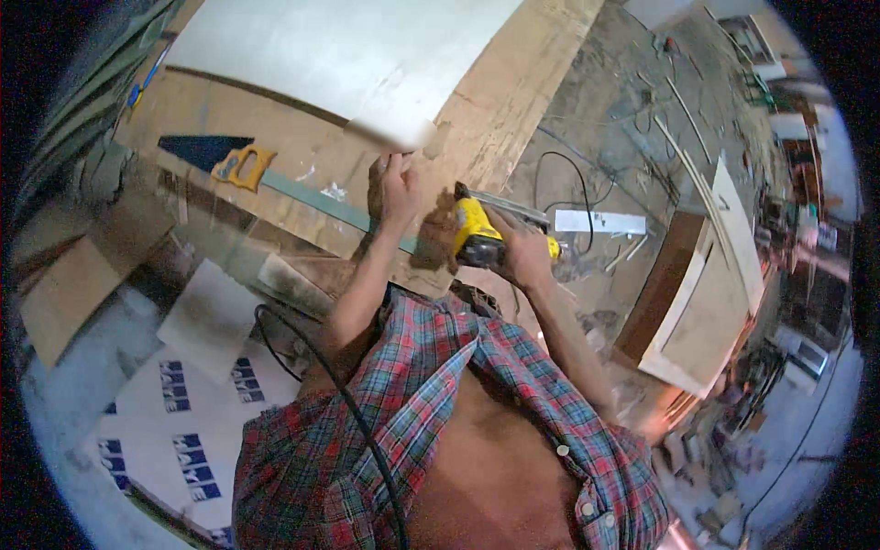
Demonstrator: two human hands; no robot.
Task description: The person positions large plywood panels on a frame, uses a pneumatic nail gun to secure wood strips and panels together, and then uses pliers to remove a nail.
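Note:
My right hand [522, 252] grips a yellow and black power tool [477, 236] that rests on a plywood board [495, 110]. My left hand [399, 192] lies flat on the same board just left of the tool, its fingers pressing near the edge of a white laminate sheet [348, 55] that covers the upper part of the board. A black cord [367, 440] runs down across my plaid shirt. A thin greenish strip [321, 203] lies along the board's near edge under my left wrist.
A handsaw with a yellow handle [240, 165] lies on the board to the left. White printed sheets [183, 403] and cardboard [64, 293] cover the floor at left. A wooden cabinet piece [706, 293] stands at right, with cables [568, 183] on the concrete floor.

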